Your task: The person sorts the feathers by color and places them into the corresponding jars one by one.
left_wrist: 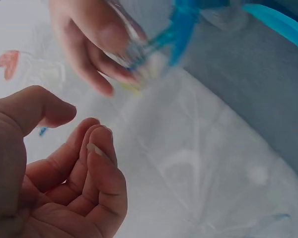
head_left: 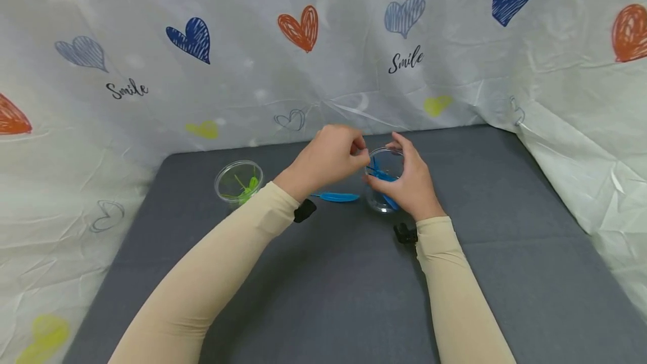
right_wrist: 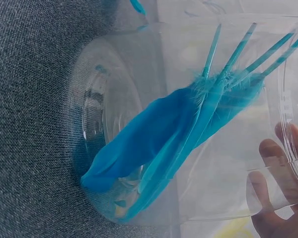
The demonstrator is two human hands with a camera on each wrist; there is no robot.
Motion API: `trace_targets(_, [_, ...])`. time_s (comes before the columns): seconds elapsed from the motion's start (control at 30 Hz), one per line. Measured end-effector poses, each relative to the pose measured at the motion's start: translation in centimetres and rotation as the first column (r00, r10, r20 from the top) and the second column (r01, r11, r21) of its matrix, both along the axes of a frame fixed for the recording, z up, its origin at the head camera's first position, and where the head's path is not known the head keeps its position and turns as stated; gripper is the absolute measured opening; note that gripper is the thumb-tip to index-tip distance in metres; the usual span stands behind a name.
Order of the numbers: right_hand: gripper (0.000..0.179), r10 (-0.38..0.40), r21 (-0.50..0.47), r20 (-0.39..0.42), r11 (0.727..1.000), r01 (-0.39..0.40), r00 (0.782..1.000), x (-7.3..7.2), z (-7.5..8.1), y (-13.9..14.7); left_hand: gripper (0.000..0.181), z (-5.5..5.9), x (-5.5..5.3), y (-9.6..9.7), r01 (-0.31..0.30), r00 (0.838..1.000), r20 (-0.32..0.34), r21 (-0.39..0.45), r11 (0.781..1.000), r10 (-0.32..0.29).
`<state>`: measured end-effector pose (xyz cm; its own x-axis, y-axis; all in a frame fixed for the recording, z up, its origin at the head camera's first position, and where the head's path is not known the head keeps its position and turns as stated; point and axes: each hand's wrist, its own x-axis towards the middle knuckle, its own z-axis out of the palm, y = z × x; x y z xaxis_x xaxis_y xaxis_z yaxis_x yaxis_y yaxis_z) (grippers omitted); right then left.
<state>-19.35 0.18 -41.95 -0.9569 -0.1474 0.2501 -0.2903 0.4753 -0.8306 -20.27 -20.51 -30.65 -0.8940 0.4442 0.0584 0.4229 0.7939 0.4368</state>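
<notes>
Upright on the grey cloth stands a clear jar (head_left: 379, 202). Several blue feathers (right_wrist: 164, 134) lean inside it, quills toward the mouth. My right hand (head_left: 417, 184) grips the jar near its rim, thumb on the near side and fingers on the far side. Beside the rim is my left hand (head_left: 331, 156); in the left wrist view its fingers (left_wrist: 107, 183) are loosely curled. A gap shows between them and the thumb, with nothing seen held. One more blue feather (head_left: 338, 197) lies flat on the cloth, left of the jar.
A second clear jar (head_left: 218, 184) with green feathers (head_left: 247, 189) inside stands to the left, partly hidden by my left sleeve (head_left: 263, 212). Behind the table hangs a white curtain (head_left: 242, 72) printed with hearts, which also lines the right side.
</notes>
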Motion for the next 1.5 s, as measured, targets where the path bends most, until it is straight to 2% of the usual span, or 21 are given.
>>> trace_targets(0.13, [0.11, -0.014, 0.001, -0.003, 1.0, 0.014, 1.0, 0.0, 0.1, 0.0, 0.018, -0.7, -0.2, -2.1, -0.059, 0.998, 0.033, -0.002, 0.998, 0.059])
trace_targets(0.27, [0.11, -0.023, -0.002, -0.004, 1.0, 0.023, 1.0, 0.0, 0.1, 0.1, 0.025, -2.0, -0.3, -3.9, -0.088, 0.989, 0.115, -0.072, 0.994, 0.096])
trace_targets(0.4, [0.11, -0.022, 0.008, -0.007, 1.0, 0.022, 1.0, 0.0, -0.1, 0.2, 0.03, -3.9, 0.0, -5.5, -0.065, 0.972, 0.212, -0.186, 0.98, 0.104])
trace_targets(0.5, [0.109, -0.024, 0.013, -0.011, 1.0, 0.024, 1.0, 0.1, -0.1, 0.3, 0.027, -5.5, 0.4, -6.4, -0.04, 0.963, 0.249, -0.244, 0.969, 0.102])
trace_targets(0.63, [0.109, -0.021, 0.018, -0.01, 1.0, 0.021, 1.0, 0.1, -0.1, 0.2, 0.019, -7.7, 1.0, -7.4, -0.042, 0.965, 0.235, -0.292, 0.955, 0.114])
trace_targets(0.77, [0.11, -0.019, 0.016, -0.012, 1.0, 0.019, 1.0, 0.3, -0.2, 0.1, 0.014, -9.4, 1.3, -7.8, -0.061, 0.976, 0.181, -0.321, 0.945, 0.124])
trace_targets(0.97, [0.11, -0.021, 0.015, -0.024, 1.0, 0.021, 0.999, 0.3, -0.3, 0.1, 0.008, -10.1, 1.2, -8.3, -0.033, 0.989, 0.12, -0.353, 0.935, 0.081])
trace_targets(1.13, [0.11, -0.017, 0.014, -0.026, 1.0, 0.017, 1.0, 0.4, -0.3, 0.0, 0.012, -10.6, 1.3, -9.1, -0.019, 0.987, 0.14, -0.371, 0.928, 0.077])
trace_targets(1.33, [0.11, -0.017, 0.014, -0.025, 1.0, 0.017, 1.0, 0.5, -0.2, -0.2, 0.014, -10.9, 1.5, -9.7, -0.012, 0.986, 0.15, -0.351, 0.936, 0.069])
trace_targets(1.5, [0.109, -0.012, 0.014, -0.027, 1.0, 0.012, 1.0, 0.5, -0.2, -0.4, 0.008, -11.1, 1.7, -10.2, -0.012, 0.986, 0.154, -0.338, 0.941, 0.068])
